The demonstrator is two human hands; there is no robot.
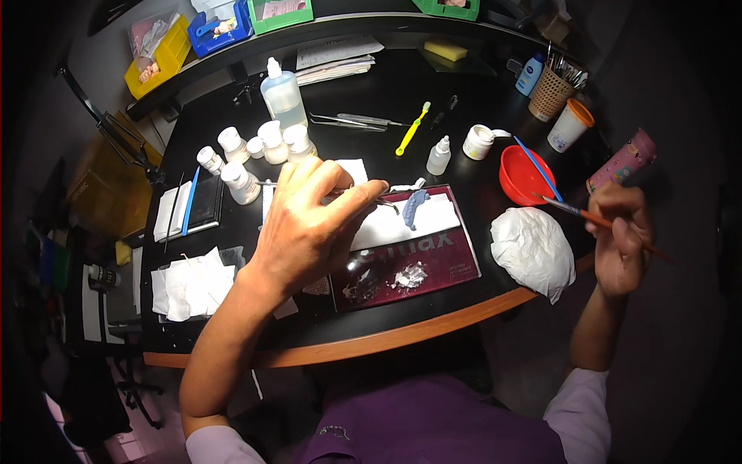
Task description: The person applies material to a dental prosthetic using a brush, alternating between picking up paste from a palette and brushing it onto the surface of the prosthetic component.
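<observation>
My left hand [305, 213] is closed on a slender metal instrument [388, 204] with a bent tip; its exact kind is partly hidden by the fingers. Close to that tip, a blue-grey molded piece [416, 207] lies on a folded white tissue [440, 215] over a dark red glossy slab [464, 259]. White powder [410, 276] is scattered on the slab's near part. Between its fingers my right hand [622, 243] grips a fine paintbrush [599, 220] with a reddish handle. The brush tip points left, at the near rim of a red bowl [510, 178]. A blue stick [539, 166] leans across that bowl.
Crumpled white tissue [533, 251] sits right of the slab. Several white bottles [241, 182] stand left, before a large clear squeeze bottle [284, 97]. A dropper bottle [438, 157], white jar [478, 143] and yellow toothbrush [413, 129] are beyond the slab. Right are a brush holder [550, 94] and pink bottle [622, 160].
</observation>
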